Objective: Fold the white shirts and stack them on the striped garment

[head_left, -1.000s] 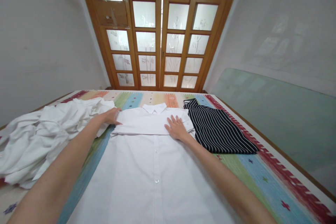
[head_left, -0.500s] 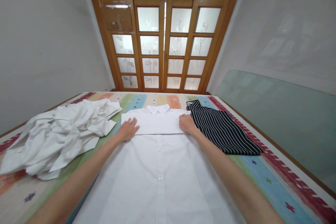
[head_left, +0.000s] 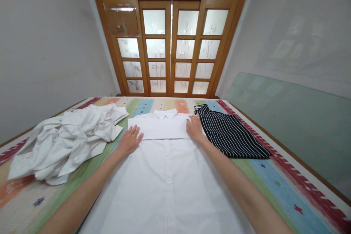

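Observation:
A white button-up shirt (head_left: 164,182) lies front up in the middle, its collar (head_left: 165,113) at the far end. A folded white band of cloth (head_left: 161,128) lies straight across its chest below the collar. My left hand (head_left: 131,139) rests palm down at the left end of this band, fingers spread. At the band's right end, my right hand (head_left: 194,128) lies on the cloth with its fingers slightly bent and apart; its fingertips are partly hidden. Neither hand lifts the shirt.
On the left is a crumpled heap of white cloth (head_left: 74,139). A folded black-and-white striped garment (head_left: 233,133) lies close by on the right. Beneath everything is a colourful striped cover (head_left: 263,179). Wooden glazed doors (head_left: 170,47) stand beyond, with walls on both sides.
My left hand has slid a little toward me, to the band's lower left edge. My right hand's fingers have loosened from a tighter curl and reach slightly farther forward.

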